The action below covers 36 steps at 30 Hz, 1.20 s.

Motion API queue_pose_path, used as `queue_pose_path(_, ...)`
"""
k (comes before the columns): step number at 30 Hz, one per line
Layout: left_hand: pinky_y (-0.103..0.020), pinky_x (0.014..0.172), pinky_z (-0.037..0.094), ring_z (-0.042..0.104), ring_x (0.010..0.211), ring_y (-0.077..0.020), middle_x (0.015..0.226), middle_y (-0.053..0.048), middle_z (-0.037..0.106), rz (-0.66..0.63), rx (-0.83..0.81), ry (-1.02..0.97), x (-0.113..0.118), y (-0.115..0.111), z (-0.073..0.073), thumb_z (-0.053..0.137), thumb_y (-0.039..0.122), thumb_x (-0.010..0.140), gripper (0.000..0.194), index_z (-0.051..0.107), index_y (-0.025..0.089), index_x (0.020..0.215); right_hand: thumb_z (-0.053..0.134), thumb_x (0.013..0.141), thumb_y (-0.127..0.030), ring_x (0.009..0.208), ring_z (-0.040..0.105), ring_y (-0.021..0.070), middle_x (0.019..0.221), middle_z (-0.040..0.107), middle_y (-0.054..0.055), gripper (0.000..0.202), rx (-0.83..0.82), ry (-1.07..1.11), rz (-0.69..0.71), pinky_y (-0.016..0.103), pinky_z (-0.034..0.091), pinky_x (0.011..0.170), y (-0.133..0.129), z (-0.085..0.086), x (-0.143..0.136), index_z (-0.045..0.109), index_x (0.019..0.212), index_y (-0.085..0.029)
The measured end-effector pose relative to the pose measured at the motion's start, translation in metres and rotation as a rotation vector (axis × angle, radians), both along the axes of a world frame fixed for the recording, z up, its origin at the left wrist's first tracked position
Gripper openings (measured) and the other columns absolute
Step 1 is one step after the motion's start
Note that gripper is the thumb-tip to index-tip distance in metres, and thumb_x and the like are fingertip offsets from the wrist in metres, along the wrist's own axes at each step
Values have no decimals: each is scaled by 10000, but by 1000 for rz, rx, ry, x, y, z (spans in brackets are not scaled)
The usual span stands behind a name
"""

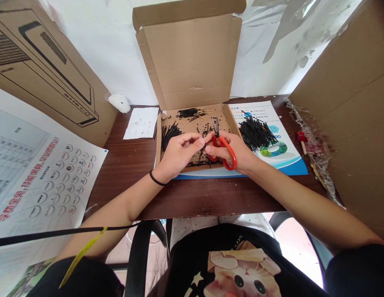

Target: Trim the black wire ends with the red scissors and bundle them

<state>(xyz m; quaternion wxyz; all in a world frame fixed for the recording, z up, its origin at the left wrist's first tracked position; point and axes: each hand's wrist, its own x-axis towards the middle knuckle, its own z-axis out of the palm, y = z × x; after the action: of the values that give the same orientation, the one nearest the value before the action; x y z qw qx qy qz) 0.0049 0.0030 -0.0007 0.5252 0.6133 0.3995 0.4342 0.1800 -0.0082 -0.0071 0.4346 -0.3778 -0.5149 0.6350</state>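
My left hand (184,150), a black band on its wrist, is closed in a pinch above the open cardboard box (238,123). A thin black stick (203,142) shows at its fingertips, partly hidden. Beside it, my right hand (233,150) is closed around red-handled scissors (229,161), their blades pointing away from me. The fingertips of both hands nearly meet. Inside the box lie a bundle of black sticks (169,135) at the left, black sticks with gold ends (193,113) at the back, and many small black scraps (196,163).
A large pile of black sticks (256,133) rests on a printed sheet (290,159) right of the box. The box lid (192,62) stands upright behind. A white paper (140,123) lies left. Cardboard panels (349,103) flank the brown table (185,202). A red-headed object (301,138) sits at right.
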Motion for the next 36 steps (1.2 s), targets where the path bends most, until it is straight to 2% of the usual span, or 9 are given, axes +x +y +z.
queue_pose_path(11,-246,542,348,455,584,-95,681,-5,606,47,-32,1,0,0,-2,749,477,758,289,720,190,788,871,623,-352,581,492,95,643,562,-62,372,1,0,-1,244,424,542,0,0,-1,636,878,-217)
queue_pose_path(27,-236,558,409,530,572,-92,682,-22,677,63,-63,-43,2,-1,1,803,416,712,265,744,166,776,829,698,-387,593,529,94,740,634,-37,342,9,20,72,254,447,575,1,-5,3,619,909,-220)
queue_pose_path(31,-238,563,410,527,569,-92,658,-14,662,66,-83,-72,2,-1,2,811,392,701,245,738,167,764,826,703,-382,607,530,96,776,652,-27,334,13,22,77,254,447,585,1,-6,3,628,919,-221)
queue_pose_path(36,-234,548,391,483,577,-82,660,2,623,71,-109,-102,1,0,-1,813,402,696,238,746,187,772,846,675,-339,626,531,98,729,609,-46,348,4,29,34,248,447,596,1,-6,3,638,929,-222)
